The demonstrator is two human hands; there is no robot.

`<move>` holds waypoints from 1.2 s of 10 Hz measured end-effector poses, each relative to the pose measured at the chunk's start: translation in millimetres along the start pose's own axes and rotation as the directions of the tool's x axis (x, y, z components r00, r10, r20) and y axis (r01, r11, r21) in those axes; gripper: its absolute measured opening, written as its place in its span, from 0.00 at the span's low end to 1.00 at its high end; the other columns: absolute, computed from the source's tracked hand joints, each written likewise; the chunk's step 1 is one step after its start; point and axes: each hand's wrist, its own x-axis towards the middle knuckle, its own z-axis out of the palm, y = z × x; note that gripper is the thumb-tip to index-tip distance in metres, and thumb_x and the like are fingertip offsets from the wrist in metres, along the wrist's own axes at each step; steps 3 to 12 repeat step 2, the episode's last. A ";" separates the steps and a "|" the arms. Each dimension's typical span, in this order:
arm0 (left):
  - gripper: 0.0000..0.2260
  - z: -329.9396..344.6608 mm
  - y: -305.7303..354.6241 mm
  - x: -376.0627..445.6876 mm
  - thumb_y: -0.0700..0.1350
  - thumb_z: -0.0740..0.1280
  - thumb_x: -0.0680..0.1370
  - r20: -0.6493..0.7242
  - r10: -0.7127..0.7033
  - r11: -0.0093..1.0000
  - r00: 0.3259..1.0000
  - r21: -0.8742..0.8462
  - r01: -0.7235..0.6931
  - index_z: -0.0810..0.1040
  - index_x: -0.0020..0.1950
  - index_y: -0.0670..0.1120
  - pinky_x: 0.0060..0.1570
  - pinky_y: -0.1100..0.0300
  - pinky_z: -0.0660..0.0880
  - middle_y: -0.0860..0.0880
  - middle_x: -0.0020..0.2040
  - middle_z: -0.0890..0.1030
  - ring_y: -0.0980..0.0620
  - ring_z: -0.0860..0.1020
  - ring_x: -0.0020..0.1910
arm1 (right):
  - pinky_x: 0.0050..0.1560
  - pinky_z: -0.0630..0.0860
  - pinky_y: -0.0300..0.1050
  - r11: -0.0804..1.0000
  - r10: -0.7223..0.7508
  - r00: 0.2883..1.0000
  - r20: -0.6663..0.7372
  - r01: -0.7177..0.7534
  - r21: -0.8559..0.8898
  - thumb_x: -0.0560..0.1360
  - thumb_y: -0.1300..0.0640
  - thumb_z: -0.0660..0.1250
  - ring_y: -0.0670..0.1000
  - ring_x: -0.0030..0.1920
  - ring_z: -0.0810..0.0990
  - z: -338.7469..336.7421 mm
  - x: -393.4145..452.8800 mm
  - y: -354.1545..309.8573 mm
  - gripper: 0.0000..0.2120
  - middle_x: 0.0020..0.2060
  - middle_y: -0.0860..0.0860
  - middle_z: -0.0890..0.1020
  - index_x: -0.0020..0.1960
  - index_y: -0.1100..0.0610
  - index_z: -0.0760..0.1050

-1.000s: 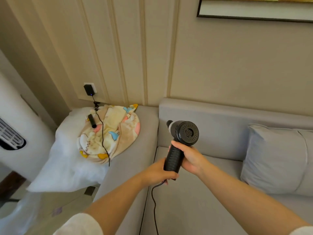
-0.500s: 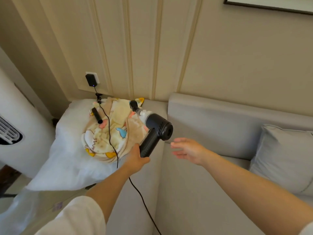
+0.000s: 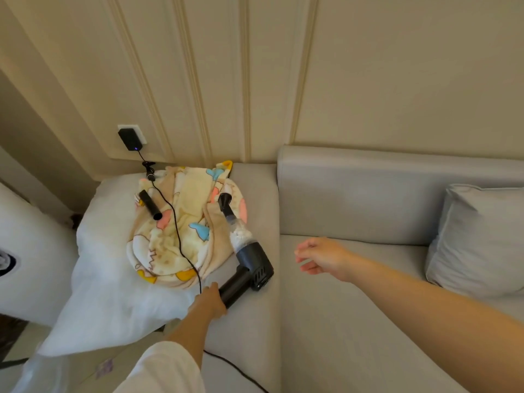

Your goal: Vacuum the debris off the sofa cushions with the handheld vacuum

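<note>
Counting what I have in front of me: one handheld vacuum (image 3: 249, 260), one sofa (image 3: 354, 321), one grey cushion (image 3: 479, 239) at its right end, one cartoon-print blanket (image 3: 181, 228), one white pillow (image 3: 110, 279) under that blanket, and one loose black nozzle (image 3: 149, 205) lying on the blanket's left part.

The vacuum lies on the sofa's wide armrest, just beside the blanket's right edge, its narrow tip pointing toward the wall and its clear chamber showing white bits inside. My left hand (image 3: 208, 303) is at the butt end of the black handle, fingers on it; I cannot tell whether they wrap round it or only touch. My right hand (image 3: 321, 259) hangs above the seat, well apart from the vacuum, fingers loosely bent and holding nothing. The two hands are apart.

One black power adapter (image 3: 130, 139) sits in the wall socket with a small blue light on it. One black cord (image 3: 177, 234) runs from it across the blanket toward the handle.

I can read no brand, label or writing on anything; the vacuum's body shows only vent slots.
</note>
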 end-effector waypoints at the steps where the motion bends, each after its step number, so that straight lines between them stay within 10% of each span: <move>1: 0.26 5.6 -0.5 -0.5 0.46 0.67 0.72 0.023 -0.024 1.000 0.999 0.018 0.024 0.63 0.67 0.43 0.61 0.49 0.74 0.42 0.63 0.70 0.43 0.73 0.61 | 0.40 0.73 0.40 1.000 0.003 1.000 0.016 -0.003 -0.003 0.77 0.58 0.63 0.48 0.36 0.77 -6.0 -2.7 -1.1 0.05 0.39 0.50 0.78 0.51 0.57 0.72; 12: 0.26 8.8 3.1 -7.3 0.47 0.67 0.73 -0.038 -0.055 0.998 0.998 0.037 0.057 0.62 0.68 0.44 0.63 0.48 0.71 0.43 0.64 0.68 0.43 0.69 0.63 | 0.41 0.74 0.40 1.000 -0.028 1.000 -0.004 0.028 0.002 0.76 0.59 0.63 0.49 0.36 0.78 -12.5 -8.4 -1.9 0.02 0.39 0.51 0.78 0.47 0.56 0.73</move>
